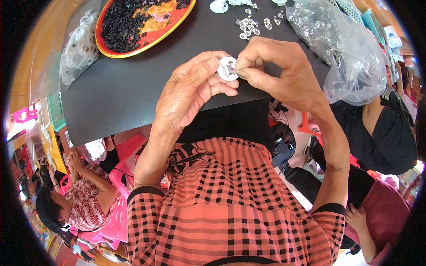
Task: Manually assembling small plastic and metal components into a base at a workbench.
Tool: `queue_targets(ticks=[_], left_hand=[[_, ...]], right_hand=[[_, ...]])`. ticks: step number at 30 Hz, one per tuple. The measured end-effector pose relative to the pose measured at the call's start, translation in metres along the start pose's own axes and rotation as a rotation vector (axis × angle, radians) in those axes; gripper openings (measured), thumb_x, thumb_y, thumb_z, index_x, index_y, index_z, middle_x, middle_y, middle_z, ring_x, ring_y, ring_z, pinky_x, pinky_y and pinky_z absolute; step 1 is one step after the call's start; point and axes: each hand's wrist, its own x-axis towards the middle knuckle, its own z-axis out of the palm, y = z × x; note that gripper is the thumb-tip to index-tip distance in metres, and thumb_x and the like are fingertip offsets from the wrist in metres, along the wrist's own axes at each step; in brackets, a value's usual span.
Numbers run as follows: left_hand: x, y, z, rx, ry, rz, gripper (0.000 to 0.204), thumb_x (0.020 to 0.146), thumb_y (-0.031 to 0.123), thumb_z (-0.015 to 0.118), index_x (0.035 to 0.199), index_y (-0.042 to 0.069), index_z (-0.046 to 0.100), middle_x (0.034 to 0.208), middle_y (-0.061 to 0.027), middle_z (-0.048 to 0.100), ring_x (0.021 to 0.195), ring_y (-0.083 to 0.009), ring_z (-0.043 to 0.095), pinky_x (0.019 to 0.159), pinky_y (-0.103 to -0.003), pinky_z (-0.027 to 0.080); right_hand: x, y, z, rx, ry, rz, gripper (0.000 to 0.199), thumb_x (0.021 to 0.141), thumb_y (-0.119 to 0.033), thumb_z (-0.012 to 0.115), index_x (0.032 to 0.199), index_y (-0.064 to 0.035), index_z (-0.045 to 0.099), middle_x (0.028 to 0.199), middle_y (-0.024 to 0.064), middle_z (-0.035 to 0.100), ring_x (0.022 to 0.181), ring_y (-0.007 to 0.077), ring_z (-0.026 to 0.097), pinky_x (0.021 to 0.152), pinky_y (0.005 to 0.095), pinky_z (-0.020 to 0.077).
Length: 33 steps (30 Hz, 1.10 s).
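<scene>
Above the near edge of the dark table [133,88], my left hand [188,86] pinches a small round white plastic part [225,69] between thumb and fingers. A rectangular recess shows in the part's face. My right hand [279,73] comes at it from the right, with thumb and index finger pressed together at its right rim. Whatever sits between those right fingertips is too small to make out. Beyond my hands, several clear faceted plastic pieces [248,27] lie loose on the table.
A red and gold tray [176,27] of small black pieces stands at the far left, beside a bag of white parts [80,48]. At the right is a clear plastic bag [355,80] holding clear pieces. More white parts [218,5] lie at the far edge. People sit on both sides.
</scene>
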Motion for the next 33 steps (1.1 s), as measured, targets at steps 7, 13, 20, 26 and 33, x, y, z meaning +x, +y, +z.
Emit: queue_targets(ticks=[7, 13, 20, 26, 33], left_hand=[[0.001, -0.002, -0.003, -0.04, -0.048, 0.005, 0.033, 0.099, 0.018, 0.046, 0.118, -0.009, 0.051, 0.102, -0.016, 0.062, 0.088, -0.0225, 0.065, 0.076, -0.034, 0.056], [0.0, -0.002, -0.003, -0.058, -0.031, 0.001, 0.034, 0.1, 0.018, 0.045, 0.118, -0.01, 0.051, 0.101, -0.0164, 0.062, 0.086, -0.0222, 0.065, 0.076, -0.034, 0.056], [0.0, -0.001, -0.004, -0.034, -0.044, -0.019, 0.033, 0.099, 0.019, 0.046, 0.117, -0.009, 0.051, 0.099, -0.0162, 0.063, 0.083, -0.0218, 0.065, 0.075, -0.034, 0.056], [-0.001, -0.002, -0.002, -0.015, -0.031, -0.005, 0.034, 0.099, 0.02, 0.047, 0.117, -0.008, 0.052, 0.099, -0.0151, 0.063, 0.084, -0.0211, 0.065, 0.074, -0.034, 0.057], [-0.001, -0.003, 0.001, 0.03, -0.036, 0.019, 0.033, 0.099, 0.021, 0.046, 0.117, -0.007, 0.053, 0.101, -0.0147, 0.062, 0.088, -0.0208, 0.064, 0.075, -0.034, 0.056]], right_hand=[[-0.001, 0.012, 0.015, -0.265, 0.163, -0.309, 0.018, 0.071, 0.008, 0.068, 0.084, -0.0029, 0.062, 0.075, 0.0046, 0.061, 0.058, 0.0141, 0.056, 0.05, 0.0249, 0.0429], [-0.006, 0.009, 0.02, -0.294, 0.176, -0.299, 0.009, 0.075, -0.005, 0.067, 0.08, -0.0069, 0.06, 0.074, 0.0044, 0.055, 0.063, 0.0224, 0.057, 0.058, 0.0333, 0.0448], [-0.01, 0.008, 0.02, -0.308, 0.18, -0.277, 0.01, 0.075, -0.003, 0.067, 0.084, -0.0064, 0.063, 0.073, 0.0037, 0.056, 0.06, 0.0195, 0.057, 0.056, 0.0306, 0.0449], [-0.012, 0.014, 0.015, -0.1, 0.277, -0.183, 0.017, 0.074, 0.004, 0.067, 0.089, -0.0049, 0.066, 0.071, 0.003, 0.06, 0.055, 0.0106, 0.056, 0.05, 0.0243, 0.0442], [-0.016, 0.011, 0.02, -0.117, 0.205, -0.227, 0.027, 0.069, 0.006, 0.069, 0.093, -0.0036, 0.066, 0.081, 0.0051, 0.063, 0.059, 0.01, 0.054, 0.053, 0.0238, 0.0439]])
